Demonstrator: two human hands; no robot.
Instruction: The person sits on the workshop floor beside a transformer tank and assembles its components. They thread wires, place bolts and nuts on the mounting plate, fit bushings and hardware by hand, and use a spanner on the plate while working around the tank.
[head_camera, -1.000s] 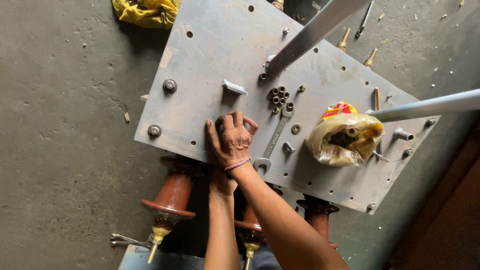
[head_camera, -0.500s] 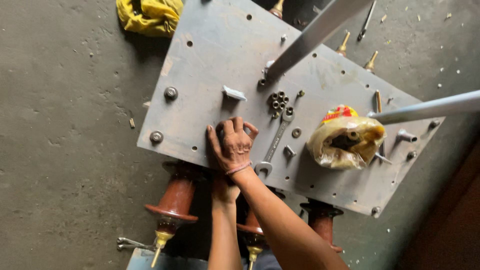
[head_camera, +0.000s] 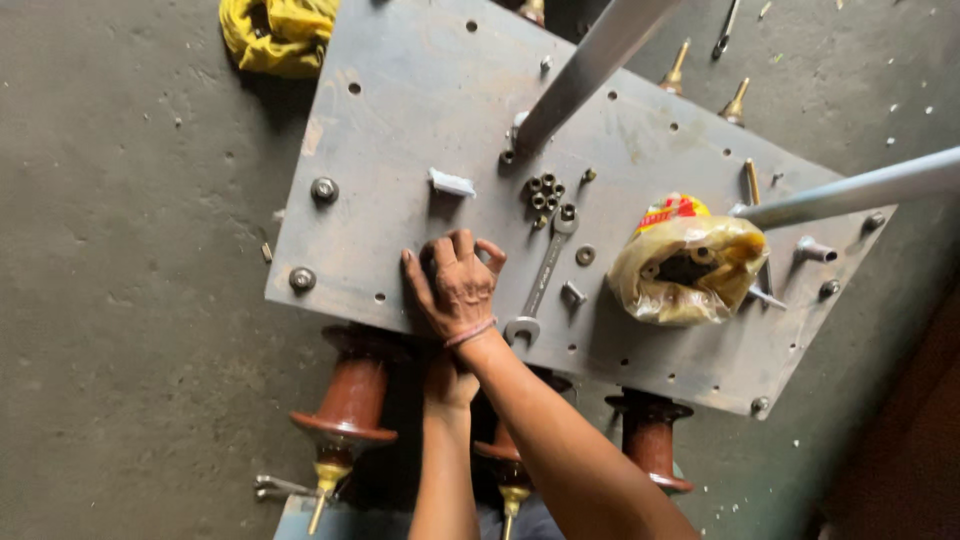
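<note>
Right hand (head_camera: 455, 285) cupped over something unseen on the grey steel plate (head_camera: 400, 130), left of the spanner (head_camera: 543, 275); left hand (head_camera: 450, 378) beneath the plate's edge, grip undiscernible; fastener-fitting step, apparently; next needs steady counter-hold underneath.

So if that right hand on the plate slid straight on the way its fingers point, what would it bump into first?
Probably the small white block lying just beyond the right hand on the grey metal plate; the fingers fan out, so the line is rough.
</note>
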